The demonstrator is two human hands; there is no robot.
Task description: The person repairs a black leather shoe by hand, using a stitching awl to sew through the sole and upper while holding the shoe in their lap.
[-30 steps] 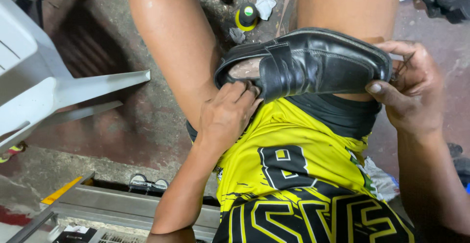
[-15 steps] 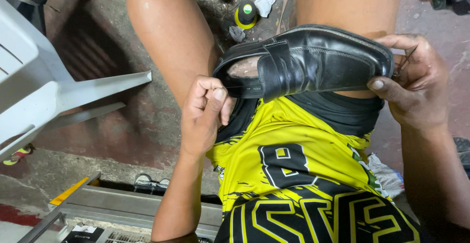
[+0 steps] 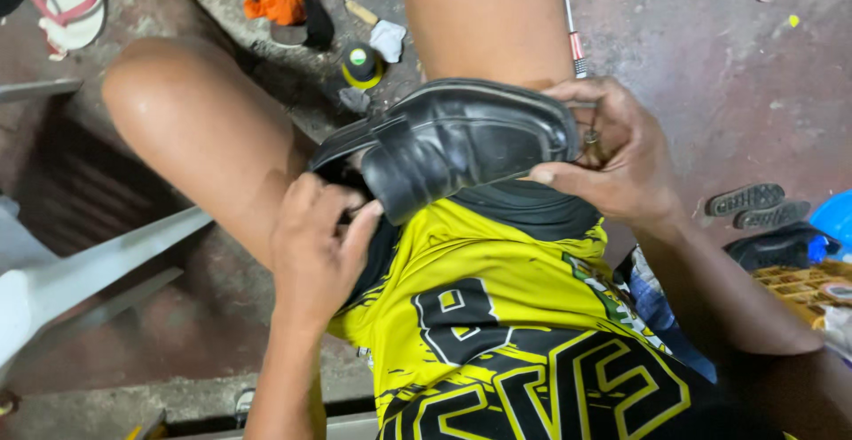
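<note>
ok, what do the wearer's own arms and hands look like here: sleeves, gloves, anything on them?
Both arms are bare from the frame edge to the fingertips: no sleeves, gloves, watch or bands visible. The left hand and right hand are ungloved, nails short. No ring can be made out. The only clothing in view is a yellow and black printed jersey on the torso.

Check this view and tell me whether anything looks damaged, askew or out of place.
The black shoe lies sideways on the lap, the right hand gripping its toe and the left hand at its heel opening. On the floor, a cloth scrap, a small bottle and two loose heel pieces lie scattered. No damage is clearly visible.
</note>
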